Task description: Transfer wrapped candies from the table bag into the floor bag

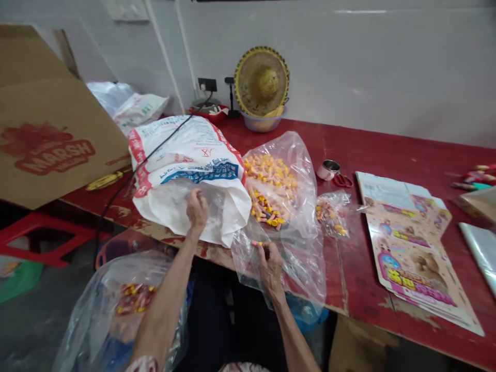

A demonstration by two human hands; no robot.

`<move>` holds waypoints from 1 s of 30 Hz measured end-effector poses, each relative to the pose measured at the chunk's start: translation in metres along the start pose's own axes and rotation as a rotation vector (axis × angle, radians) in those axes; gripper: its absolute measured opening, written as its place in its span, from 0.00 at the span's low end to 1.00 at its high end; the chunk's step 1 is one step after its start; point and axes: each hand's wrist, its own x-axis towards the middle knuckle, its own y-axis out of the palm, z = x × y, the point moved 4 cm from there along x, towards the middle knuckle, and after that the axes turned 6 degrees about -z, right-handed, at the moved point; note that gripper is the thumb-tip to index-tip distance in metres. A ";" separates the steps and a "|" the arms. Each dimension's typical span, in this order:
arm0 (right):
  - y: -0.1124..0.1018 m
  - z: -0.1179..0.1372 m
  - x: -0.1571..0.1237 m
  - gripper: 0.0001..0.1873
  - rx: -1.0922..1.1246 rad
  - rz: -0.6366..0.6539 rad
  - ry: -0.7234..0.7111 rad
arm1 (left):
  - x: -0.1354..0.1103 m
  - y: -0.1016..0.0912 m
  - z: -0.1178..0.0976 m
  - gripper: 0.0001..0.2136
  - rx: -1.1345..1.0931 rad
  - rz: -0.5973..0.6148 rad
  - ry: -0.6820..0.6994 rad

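Observation:
My left hand is at the mouth of a white woven sack with red and blue print. Its fingers are curled together, and what they hold, if anything, is hidden. My right hand pinches a small pink-and-yellow piece over the near part of a clear plastic bag. Inside that bag lies a heap of small yellow-and-pink pieces, with darker ones nearer me. To its right is a small clear bag of similar pieces.
A pink metal cup and red-handled scissors lie beyond the small bag. Flat printed cartons are stacked at right. A large cardboard box stands at left. Below the table edge, another clear bag holds similar pieces. A dark cable crosses the sack.

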 end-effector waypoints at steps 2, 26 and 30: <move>0.001 0.000 0.000 0.29 -0.001 0.004 -0.004 | 0.028 0.007 0.012 0.13 0.022 0.052 -0.028; 0.003 -0.003 0.006 0.24 -0.101 -0.144 -0.359 | 0.018 -0.032 -0.008 0.25 -0.547 0.101 -0.183; 0.008 -0.006 0.003 0.25 -0.110 -0.039 -0.271 | -0.042 -0.027 -0.026 0.29 -0.871 0.232 -0.335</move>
